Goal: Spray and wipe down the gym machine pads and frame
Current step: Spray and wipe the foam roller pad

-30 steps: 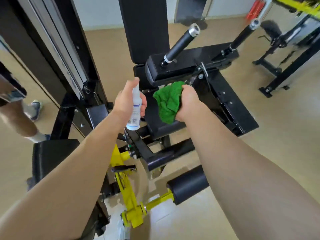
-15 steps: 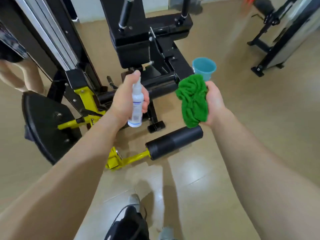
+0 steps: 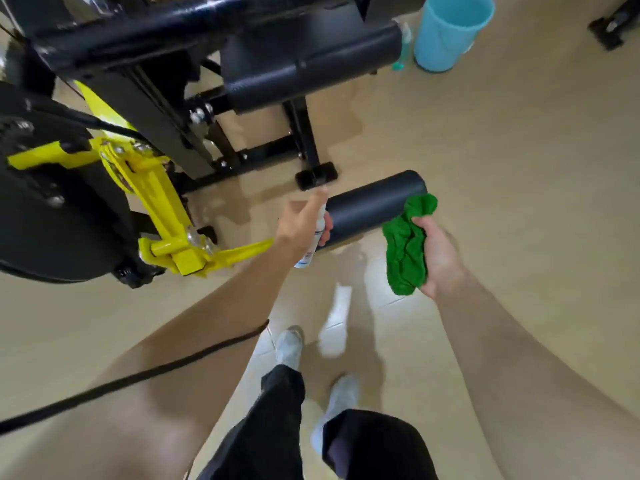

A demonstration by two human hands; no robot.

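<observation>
lowered to roller pad | left hand grips bottle; right hand grips cloth

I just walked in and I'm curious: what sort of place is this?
Most likely a gym: a black exercise machine with a yellow lever arm and padded roller; a spray bottle and green cloth are held near it.

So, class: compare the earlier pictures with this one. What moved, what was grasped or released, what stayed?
The right grip lifted the green cloth off the machine's upper part and lowered it beside the end of the low roller pad. The left grip came down too, bringing the spray bottle to that pad's other end. Nothing released: both keep their items.
</observation>
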